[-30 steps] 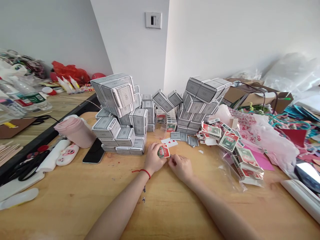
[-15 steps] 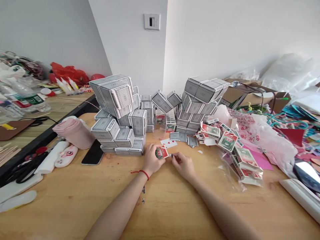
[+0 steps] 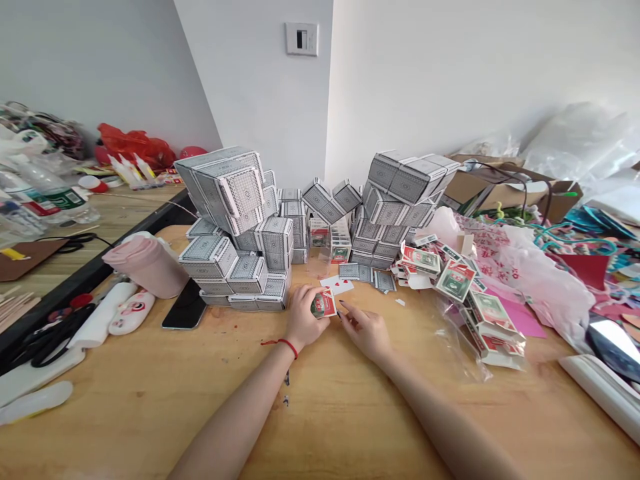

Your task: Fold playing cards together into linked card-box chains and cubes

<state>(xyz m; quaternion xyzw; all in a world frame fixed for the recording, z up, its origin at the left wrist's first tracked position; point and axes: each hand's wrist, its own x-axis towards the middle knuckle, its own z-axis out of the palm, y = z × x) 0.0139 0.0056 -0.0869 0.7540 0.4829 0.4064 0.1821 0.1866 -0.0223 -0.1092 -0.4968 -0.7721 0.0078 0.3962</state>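
My left hand (image 3: 306, 315), with a red cord at its wrist, is closed around a small red and green playing card box (image 3: 324, 303). My right hand (image 3: 365, 329) is just right of that box's end. Its fingers are bent and slightly apart, with nothing visible between them; whether a fingertip touches the box I cannot tell. Beyond the hands lie a face-up card with red hearts (image 3: 338, 285) and several face-down grey playing cards (image 3: 365, 273).
Grey-patterned card blocks are stacked at left (image 3: 220, 193) and right (image 3: 387, 213). Opened card boxes (image 3: 456, 280) and clear plastic wrap (image 3: 463, 343) lie at right. A phone (image 3: 184, 307), pink pouch (image 3: 147, 263) and scissors (image 3: 55, 340) are at left.
My right fingers have loosened from a pinch and spread a little beside the box. The box in my left hand stays nearly in place, and the view has shifted slightly.
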